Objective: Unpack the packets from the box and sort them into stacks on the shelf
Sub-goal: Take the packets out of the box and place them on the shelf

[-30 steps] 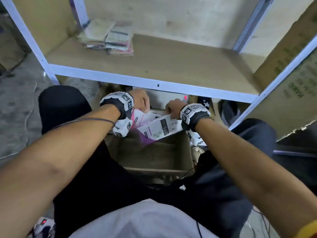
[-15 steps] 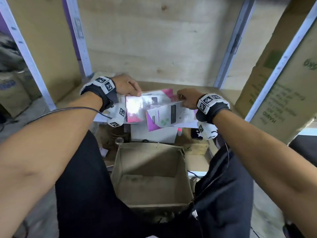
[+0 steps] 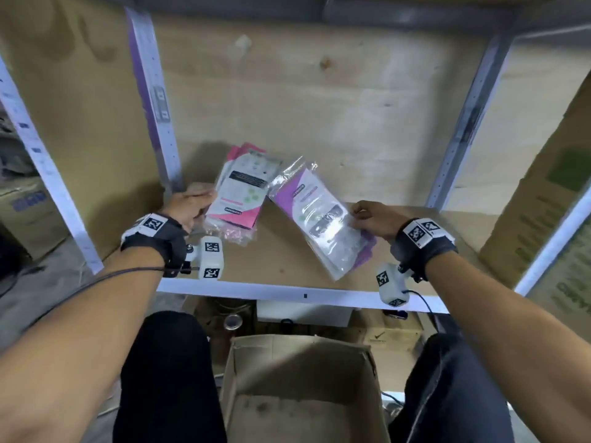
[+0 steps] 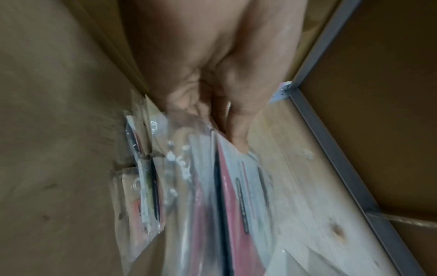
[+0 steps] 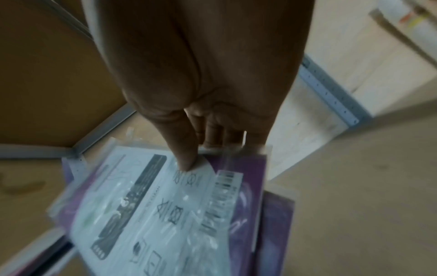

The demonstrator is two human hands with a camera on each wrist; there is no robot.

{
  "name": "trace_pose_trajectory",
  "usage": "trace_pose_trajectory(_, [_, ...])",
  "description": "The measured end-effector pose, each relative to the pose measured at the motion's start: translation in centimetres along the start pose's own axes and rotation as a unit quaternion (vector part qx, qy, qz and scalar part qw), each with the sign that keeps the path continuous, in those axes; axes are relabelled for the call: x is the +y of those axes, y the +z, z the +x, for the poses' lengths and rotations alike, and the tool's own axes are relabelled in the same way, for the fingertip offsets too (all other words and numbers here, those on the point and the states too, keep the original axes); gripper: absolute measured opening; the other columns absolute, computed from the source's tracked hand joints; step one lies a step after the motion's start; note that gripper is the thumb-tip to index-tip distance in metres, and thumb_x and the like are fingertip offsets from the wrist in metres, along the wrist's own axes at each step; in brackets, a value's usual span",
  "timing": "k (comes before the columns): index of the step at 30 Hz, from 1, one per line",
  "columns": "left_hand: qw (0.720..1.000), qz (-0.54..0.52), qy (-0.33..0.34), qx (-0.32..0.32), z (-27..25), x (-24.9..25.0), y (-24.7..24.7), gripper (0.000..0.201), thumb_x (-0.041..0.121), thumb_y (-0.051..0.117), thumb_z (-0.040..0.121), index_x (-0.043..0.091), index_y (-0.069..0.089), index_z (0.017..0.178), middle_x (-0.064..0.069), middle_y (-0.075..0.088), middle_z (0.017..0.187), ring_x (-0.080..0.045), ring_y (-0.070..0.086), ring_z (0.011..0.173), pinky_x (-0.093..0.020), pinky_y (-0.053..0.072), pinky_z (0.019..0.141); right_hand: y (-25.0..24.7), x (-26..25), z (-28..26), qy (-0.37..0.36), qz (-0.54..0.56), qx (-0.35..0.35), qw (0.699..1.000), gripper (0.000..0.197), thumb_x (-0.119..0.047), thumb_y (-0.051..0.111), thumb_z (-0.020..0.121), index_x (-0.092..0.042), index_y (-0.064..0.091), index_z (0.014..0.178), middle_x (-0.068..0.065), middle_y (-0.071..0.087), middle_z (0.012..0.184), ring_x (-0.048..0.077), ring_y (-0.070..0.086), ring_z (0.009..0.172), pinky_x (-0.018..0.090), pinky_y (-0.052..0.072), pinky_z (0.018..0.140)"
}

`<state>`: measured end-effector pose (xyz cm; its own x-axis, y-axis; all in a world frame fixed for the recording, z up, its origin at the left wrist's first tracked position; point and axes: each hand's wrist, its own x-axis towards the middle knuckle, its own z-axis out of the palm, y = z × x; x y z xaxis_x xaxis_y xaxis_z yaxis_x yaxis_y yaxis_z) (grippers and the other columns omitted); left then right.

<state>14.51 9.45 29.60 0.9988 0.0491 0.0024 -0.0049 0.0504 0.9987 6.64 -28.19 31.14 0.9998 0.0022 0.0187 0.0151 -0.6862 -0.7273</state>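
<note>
My left hand grips a bundle of pink-and-white packets over the left part of the wooden shelf. In the left wrist view the fingers curl round the packets' edge, with earlier stacks of packets lying behind them by the shelf's side wall. My right hand pinches purple-and-white packets in clear sleeves, held tilted above the shelf's middle; thumb presses on the top packet. The cardboard box stands open below between my knees, and no packets show inside it.
White metal uprights frame the shelf, with a plywood back wall behind it. Large cartons stand to the right. Small clutter and a box lie under the shelf's front rail.
Both hands lifted the packets out of the box and up to the shelf, then drew apart: pink bundle to the left, purple bundle to the right. The view tilted upward.
</note>
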Motion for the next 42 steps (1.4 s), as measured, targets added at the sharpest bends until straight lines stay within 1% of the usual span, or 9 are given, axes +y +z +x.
trace_pose_trajectory(3, [0.999,-0.014,-0.034,0.041,2.7,-1.2,-1.3,0.009,0.019,0.066,0.095,0.011,0.069,0.094,-0.006,0.07,0.074,-0.012,0.062,0.057,-0.023,0.048,0.054,2.4,-0.9,2.5,0.006,0.138,0.002,0.99,0.027,0.005,0.061,0.091,-0.015,0.049,0.076,0.007,0.053,0.075,0.015,0.055,0.064,0.028,0.045,0.065])
trace_pose_trajectory(7, [0.992,-0.017,-0.056,0.108,6.3,-2.8,-3.5,0.02,0.023,0.073,0.09,0.007,0.073,0.103,-0.017,0.068,0.092,-0.026,0.059,0.079,-0.04,0.045,0.069,6.2,-2.3,6.3,0.039,0.247,-0.002,0.968,0.025,0.004,0.056,0.094,-0.011,0.05,0.074,0.014,0.053,0.073,0.023,0.05,0.055,0.03,0.041,0.052])
trace_pose_trajectory(11, [0.988,-0.016,-0.077,0.136,9.6,-3.7,-5.4,0.009,0.022,0.074,0.089,0.013,0.073,0.086,-0.006,0.071,0.07,-0.023,0.063,0.069,-0.039,0.051,0.076,9.7,-4.1,9.9,0.066,0.317,-0.039,0.945,0.005,0.003,0.051,0.098,0.001,0.055,0.096,0.014,0.061,0.074,0.022,0.056,0.058,0.027,0.046,0.047])
trace_pose_trajectory(18, [0.979,0.077,-0.095,0.165,13.6,-4.8,-7.2,0.008,0.017,0.073,0.09,0.009,0.072,0.09,0.005,0.057,0.043,-0.002,0.043,0.023,-0.012,0.032,0.031,14.7,-6.2,15.5,0.14,0.411,-0.06,0.899,0.017,0.006,0.047,0.098,0.002,0.059,0.088,0.009,0.07,0.065,0.02,0.069,0.056,0.03,0.058,0.051])
trace_pose_trajectory(21, [0.975,0.11,-0.102,0.162,14.7,-5.7,-7.7,0.019,0.019,0.075,0.087,0.013,0.067,0.071,0.005,0.055,0.036,-0.016,0.05,0.04,-0.022,0.039,0.044,16.3,-6.5,17.2,0.147,0.417,-0.07,0.894,0.018,0.005,0.051,0.097,0.0,0.059,0.082,0.01,0.071,0.069,0.023,0.069,0.06,0.037,0.059,0.064])
trace_pose_trajectory(23, [0.975,0.117,-0.096,0.165,15.3,-6.4,-7.9,0.015,0.022,0.079,0.083,0.009,0.073,0.077,-0.007,0.066,0.058,-0.021,0.055,0.059,-0.031,0.044,0.062,17.1,-6.7,18.0,0.146,0.412,-0.07,0.897,0.015,0.004,0.054,0.095,-0.001,0.059,0.082,0.017,0.067,0.088,0.028,0.065,0.073,0.042,0.056,0.077])
trace_pose_trajectory(27, [0.966,0.162,-0.075,0.185,16.3,-6.9,-8.3,0.018,0.034,0.08,0.071,0.017,0.072,0.07,-0.007,0.074,0.088,-0.026,0.07,0.086,-0.039,0.057,0.09,18.2,-7.0,19.1,0.126,0.368,-0.045,0.92,0.017,0.003,0.061,0.092,-0.005,0.052,0.079,0.022,0.065,0.098,0.034,0.067,0.081,0.039,0.06,0.068])
trace_pose_trajectory(31, [0.95,0.24,-0.038,0.199,16.3,-6.3,-7.8,0.018,0.034,0.076,0.077,0.02,0.068,0.069,-0.004,0.074,0.093,-0.026,0.068,0.086,-0.031,0.053,0.087,18.7,-7.0,19.7,0.12,0.291,-0.005,0.949,0.025,-0.003,0.069,0.087,-0.01,0.05,0.073,0.023,0.065,0.101,0.043,0.067,0.103,0.058,0.052,0.093])
trace_pose_trajectory(42, [0.917,0.37,0.035,0.144,14.7,-5.2,-7.1,0.017,0.018,0.063,0.093,0.009,0.069,0.08,-0.009,0.061,0.082,-0.025,0.055,0.079,-0.028,0.041,0.074,20.0,-7.2,20.7,0.136,0.236,-0.019,0.962,0.024,-0.014,0.073,0.087,-0.014,0.051,0.076,0.01,0.065,0.081,0.028,0.065,0.077,0.047,0.057,0.083])
